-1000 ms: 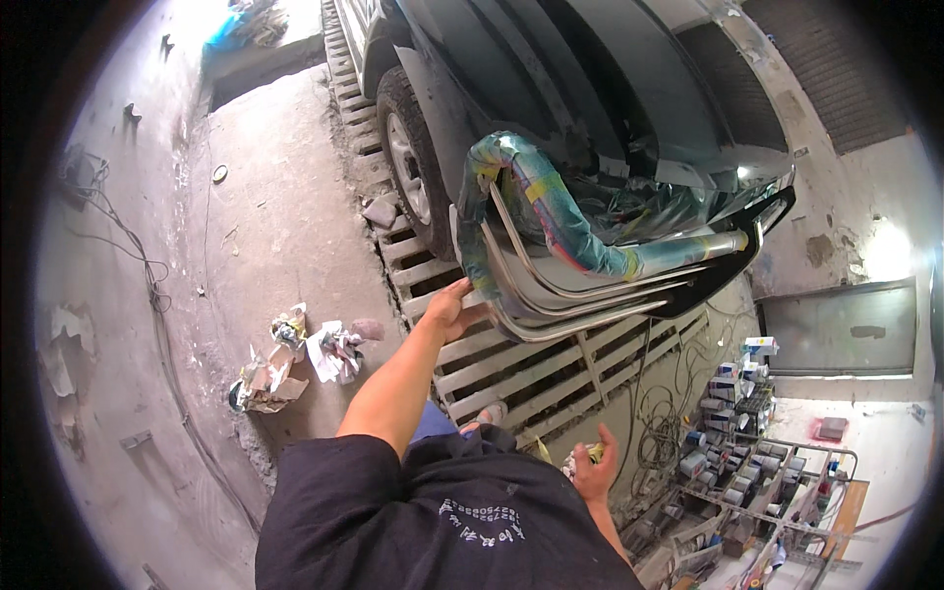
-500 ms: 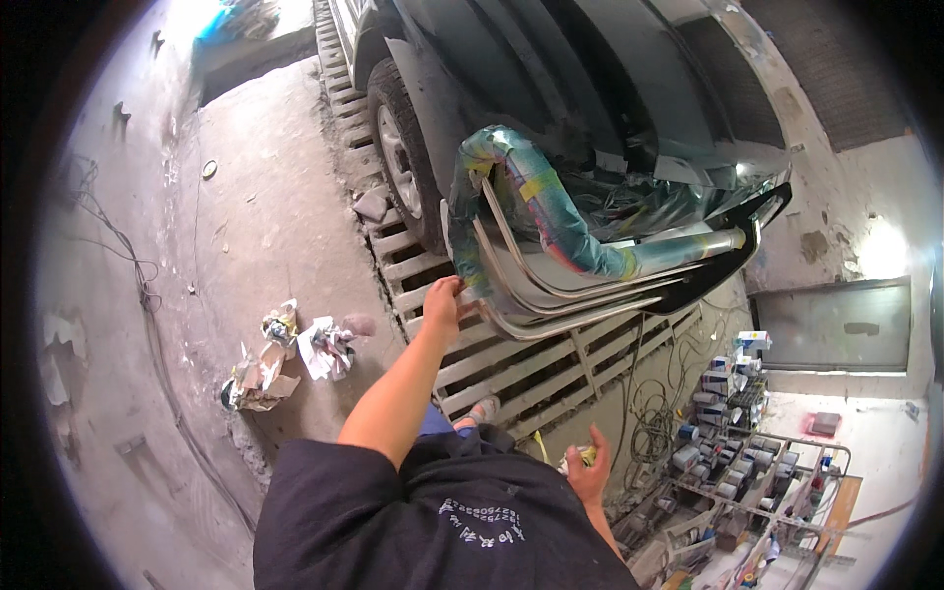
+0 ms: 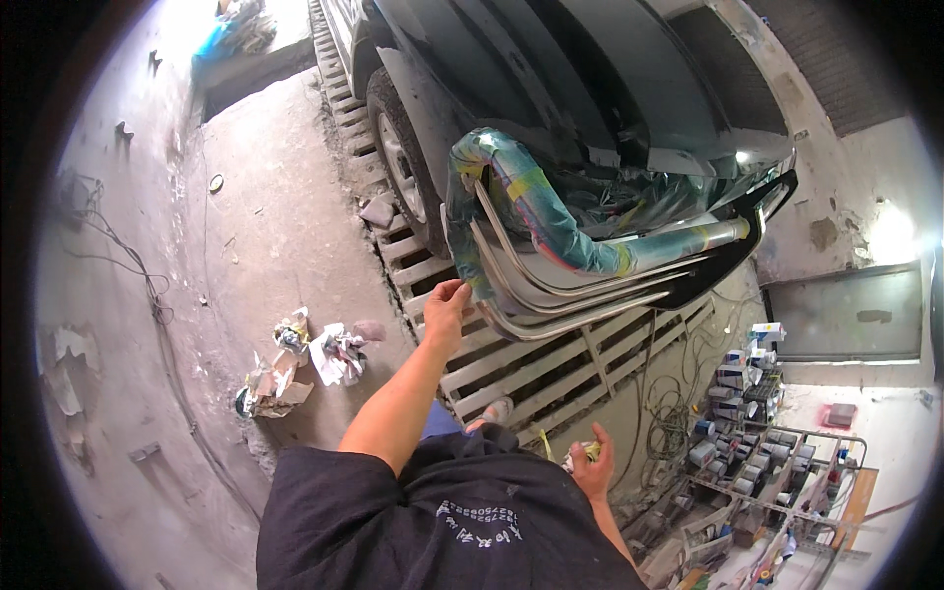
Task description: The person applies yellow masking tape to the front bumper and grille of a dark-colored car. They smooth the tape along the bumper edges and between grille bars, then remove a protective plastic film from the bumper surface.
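Observation:
A bumper guard of several curved metal tubes [image 3: 565,336] stands at the front of a dark car. Stained green masking film [image 3: 580,246] wraps its thick upper bar. My left hand [image 3: 444,317] reaches forward with fingertips pinched together at the lower left edge of the wrap; exactly what lies between them is too small to make out. Low on the right, my right hand [image 3: 593,470] is curled round a crumpled yellow-and-white wad [image 3: 580,454], which looks like used masking tape and paper. A yellow strip hangs off beside it.
The car's front wheel [image 3: 395,147] stands by a slatted floor grate [image 3: 531,388]. Crumpled paper [image 3: 275,385] lies on the concrete at left. Coiled cables [image 3: 669,418] lie at right, near a rack of cans [image 3: 752,462]. Film [image 3: 678,182] covers part of the car's front.
The view has shifted slightly. My left hand stays at the lower left end of the wrap, its fingers bent a little differently. My right hand still holds the wad.

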The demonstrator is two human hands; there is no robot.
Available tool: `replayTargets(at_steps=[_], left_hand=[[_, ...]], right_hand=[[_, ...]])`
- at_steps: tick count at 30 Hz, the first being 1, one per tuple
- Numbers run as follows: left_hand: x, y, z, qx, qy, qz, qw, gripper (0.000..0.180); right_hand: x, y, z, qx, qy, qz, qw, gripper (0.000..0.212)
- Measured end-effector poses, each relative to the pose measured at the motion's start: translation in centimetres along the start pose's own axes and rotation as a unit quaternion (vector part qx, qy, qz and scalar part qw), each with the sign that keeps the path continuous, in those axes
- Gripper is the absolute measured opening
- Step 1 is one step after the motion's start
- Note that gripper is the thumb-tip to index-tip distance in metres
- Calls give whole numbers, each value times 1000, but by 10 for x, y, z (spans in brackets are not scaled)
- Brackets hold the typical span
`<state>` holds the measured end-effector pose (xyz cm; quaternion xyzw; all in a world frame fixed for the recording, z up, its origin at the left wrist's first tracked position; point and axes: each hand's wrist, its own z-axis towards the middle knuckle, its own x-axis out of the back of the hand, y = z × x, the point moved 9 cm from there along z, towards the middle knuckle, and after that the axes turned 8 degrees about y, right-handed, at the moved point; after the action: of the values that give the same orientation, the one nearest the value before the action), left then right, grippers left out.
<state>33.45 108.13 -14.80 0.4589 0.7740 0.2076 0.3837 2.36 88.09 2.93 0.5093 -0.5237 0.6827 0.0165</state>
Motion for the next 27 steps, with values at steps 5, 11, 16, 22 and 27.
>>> replayTargets(at_steps=[5, 11, 16, 22, 27], left_hand=[[-2, 3, 4, 37, -22, 11, 999, 11], [-7, 9, 14, -21, -125, 72, 989, 4], [-7, 49, -23, -122, -89, 254, 955, 20], [-55, 88, -78, -570, -82, 533, 620, 37], [-71, 87, -66, -590, -116, 595, 532, 25]], right_hand=[[0, 0, 1, 14, 1, -2, 1000, 48], [-8, -1, 5, 16, -21, 14, 1000, 47], [-5, 1, 6, 29, -1, 7, 1000, 48], [-4, -4, 8, 58, 2, 13, 998, 49], [0, 9, 5, 59, 15, 36, 997, 48]])
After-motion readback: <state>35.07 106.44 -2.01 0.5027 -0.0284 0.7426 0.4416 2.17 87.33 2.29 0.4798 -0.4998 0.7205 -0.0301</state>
